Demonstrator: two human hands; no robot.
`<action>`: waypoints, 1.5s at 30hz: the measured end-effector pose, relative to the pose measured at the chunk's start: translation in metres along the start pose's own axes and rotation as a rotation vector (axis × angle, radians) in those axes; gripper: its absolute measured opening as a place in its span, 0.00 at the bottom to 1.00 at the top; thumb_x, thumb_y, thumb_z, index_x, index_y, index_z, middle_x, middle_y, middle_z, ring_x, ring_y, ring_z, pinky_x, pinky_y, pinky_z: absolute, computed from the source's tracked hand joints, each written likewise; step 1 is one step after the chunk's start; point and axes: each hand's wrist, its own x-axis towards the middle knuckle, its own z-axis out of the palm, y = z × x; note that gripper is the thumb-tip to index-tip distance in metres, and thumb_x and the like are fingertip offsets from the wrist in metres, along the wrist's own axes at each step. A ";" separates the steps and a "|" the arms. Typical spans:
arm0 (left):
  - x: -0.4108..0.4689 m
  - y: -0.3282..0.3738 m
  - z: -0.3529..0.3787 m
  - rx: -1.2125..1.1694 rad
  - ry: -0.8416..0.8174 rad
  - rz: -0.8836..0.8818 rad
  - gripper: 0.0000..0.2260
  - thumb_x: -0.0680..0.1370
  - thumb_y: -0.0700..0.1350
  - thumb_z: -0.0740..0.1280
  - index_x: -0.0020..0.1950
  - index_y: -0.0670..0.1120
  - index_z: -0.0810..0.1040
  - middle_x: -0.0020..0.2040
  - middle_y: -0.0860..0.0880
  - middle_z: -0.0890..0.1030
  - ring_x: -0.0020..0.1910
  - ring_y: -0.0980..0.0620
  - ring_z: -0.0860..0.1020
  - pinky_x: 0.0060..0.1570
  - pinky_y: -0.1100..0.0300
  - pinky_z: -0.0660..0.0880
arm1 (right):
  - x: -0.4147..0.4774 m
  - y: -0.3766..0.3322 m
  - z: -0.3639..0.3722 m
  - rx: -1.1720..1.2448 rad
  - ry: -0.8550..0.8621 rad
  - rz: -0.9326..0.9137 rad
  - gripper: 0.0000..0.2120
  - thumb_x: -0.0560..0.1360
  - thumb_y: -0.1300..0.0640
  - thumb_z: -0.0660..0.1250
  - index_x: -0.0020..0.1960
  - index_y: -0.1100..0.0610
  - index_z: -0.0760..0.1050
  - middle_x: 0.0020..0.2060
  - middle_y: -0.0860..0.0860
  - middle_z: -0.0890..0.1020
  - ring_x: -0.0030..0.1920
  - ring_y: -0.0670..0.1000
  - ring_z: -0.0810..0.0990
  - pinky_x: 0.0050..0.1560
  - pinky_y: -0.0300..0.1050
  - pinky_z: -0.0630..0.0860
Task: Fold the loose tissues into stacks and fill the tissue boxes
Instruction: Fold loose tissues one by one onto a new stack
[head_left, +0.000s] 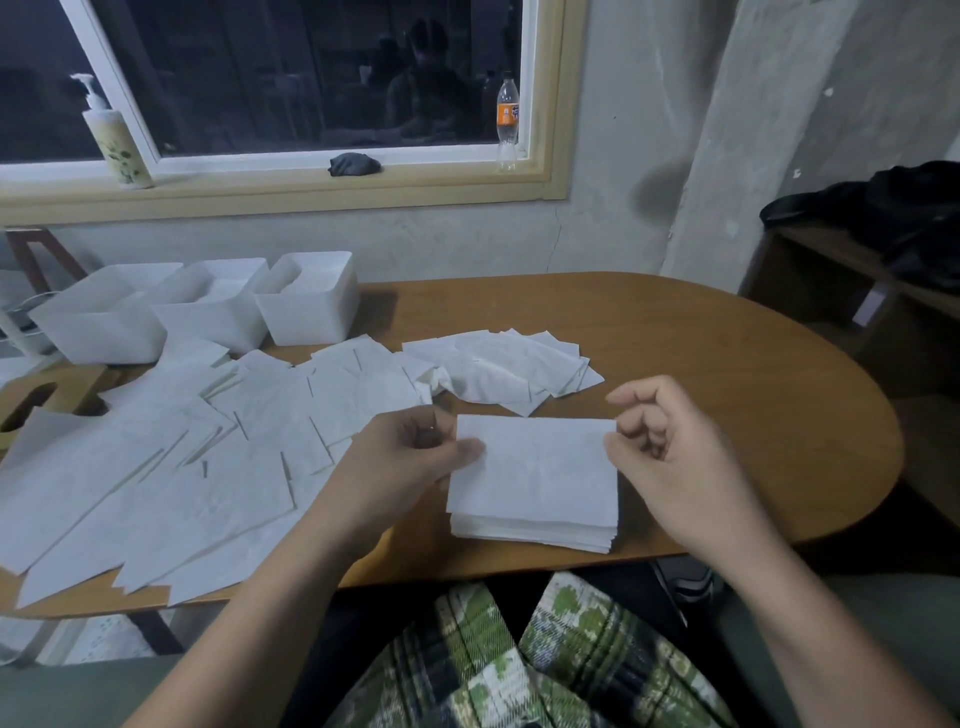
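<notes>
A neat stack of folded white tissues (535, 493) lies near the front edge of the wooden table (727, 374). My left hand (410, 457) pinches the top tissue at the stack's left edge. My right hand (660, 441) pinches the same tissue at its upper right corner. Loose unfolded tissues (171, 467) cover the left half of the table, and a smaller heap of loose tissues (498, 369) lies behind the stack. Three white open tissue boxes (306, 306) stand in a row at the back left; the nearest two hold tissues.
A wooden tissue box lid (36, 400) lies at the far left under loose sheets. On the window sill stand a pump bottle (114, 140), a dark cloth (353, 163) and a plastic bottle (507, 124). A dark shelf with black clothing (883, 218) stands right.
</notes>
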 end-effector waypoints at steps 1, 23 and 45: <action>0.001 -0.002 0.001 0.040 0.001 -0.014 0.13 0.79 0.47 0.77 0.42 0.39 0.80 0.32 0.51 0.80 0.32 0.55 0.75 0.39 0.59 0.69 | 0.001 0.005 0.002 -0.014 -0.007 0.018 0.14 0.79 0.61 0.72 0.58 0.45 0.75 0.40 0.50 0.82 0.42 0.52 0.79 0.49 0.56 0.78; 0.037 0.005 -0.006 0.692 -0.264 0.016 0.11 0.77 0.62 0.75 0.54 0.59 0.83 0.53 0.59 0.81 0.54 0.58 0.79 0.53 0.59 0.76 | -0.007 0.026 0.004 -0.367 -0.179 0.167 0.22 0.72 0.37 0.76 0.62 0.39 0.75 0.54 0.37 0.76 0.52 0.37 0.76 0.46 0.32 0.70; 0.050 0.022 -0.011 0.707 -0.534 -0.092 0.09 0.78 0.54 0.77 0.57 0.56 0.86 0.52 0.59 0.86 0.55 0.54 0.83 0.61 0.51 0.80 | -0.007 0.027 0.005 -0.320 -0.250 0.198 0.31 0.71 0.34 0.77 0.71 0.38 0.72 0.59 0.32 0.76 0.58 0.34 0.75 0.51 0.34 0.71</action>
